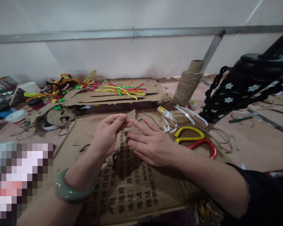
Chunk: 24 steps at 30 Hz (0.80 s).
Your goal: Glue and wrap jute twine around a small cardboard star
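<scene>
Close together at the middle of a flattened cardboard box (132, 191), two bare hands work on one small coiled piece of brown twine (132, 123). The left hand (107, 133), with one pale green bangle (69, 190) on its wrist, pinches the upper edge of the twine piece between thumb and fingertips, which are closed on it, seemingly to hold it up off the cardboard. The right hand (151, 142) lies flatter, fingers nearly straight and close together, pressed against the lower side of the piece as if to steady it; whether its thumb grips the piece cannot be told.

Everything else lies within reach around the cardboard box. Just right of it, touching its edge, is one pair of scissors (194, 141) with one yellow and one red handle loop. Beyond the hands, near the far right corner of the box, lie one small tube of glue (163, 112) and a few white paper strips (186, 114), too tangled to count. Past those stands one upright spool of twine (187, 84) on a cardboard cone. Far right of the box is one black bag (235, 91) with white flowers. On a second cardboard sheet (122, 94) beyond the box rests a loose heap of bright fuzzy wires (122, 88), too many to count. A blurred patch covers the lower left corner.
</scene>
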Each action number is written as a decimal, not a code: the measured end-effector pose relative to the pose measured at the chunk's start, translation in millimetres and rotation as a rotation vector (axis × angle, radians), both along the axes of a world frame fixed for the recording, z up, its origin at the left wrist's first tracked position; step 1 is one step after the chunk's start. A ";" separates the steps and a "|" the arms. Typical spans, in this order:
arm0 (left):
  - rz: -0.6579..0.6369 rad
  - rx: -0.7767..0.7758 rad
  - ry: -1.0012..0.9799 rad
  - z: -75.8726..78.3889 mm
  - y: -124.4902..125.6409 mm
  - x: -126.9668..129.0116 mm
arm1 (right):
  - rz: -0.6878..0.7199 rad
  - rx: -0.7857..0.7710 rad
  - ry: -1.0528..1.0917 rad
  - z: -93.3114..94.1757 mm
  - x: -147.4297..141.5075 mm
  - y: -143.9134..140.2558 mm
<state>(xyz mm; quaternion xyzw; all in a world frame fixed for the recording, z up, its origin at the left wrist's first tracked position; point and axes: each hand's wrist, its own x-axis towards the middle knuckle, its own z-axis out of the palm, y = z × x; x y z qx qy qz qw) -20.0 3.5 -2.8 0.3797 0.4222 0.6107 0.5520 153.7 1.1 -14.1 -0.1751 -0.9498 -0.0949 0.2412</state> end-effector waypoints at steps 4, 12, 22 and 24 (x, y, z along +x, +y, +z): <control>0.015 -0.014 0.052 2.2 -0.9 -0.2 | 0.001 -0.001 0.008 -1.7 0.6 0.1; 0.026 0.033 0.022 -0.9 1.2 -1.7 | 0.013 0.001 0.036 -2.2 0.3 1.8; 0.004 0.041 0.016 -2.3 2.0 -3.0 | -0.012 0.066 0.235 -3.7 7.7 13.4; -0.031 0.077 0.036 -2.2 0.6 -3.1 | 0.002 0.074 0.247 -2.7 8.9 13.8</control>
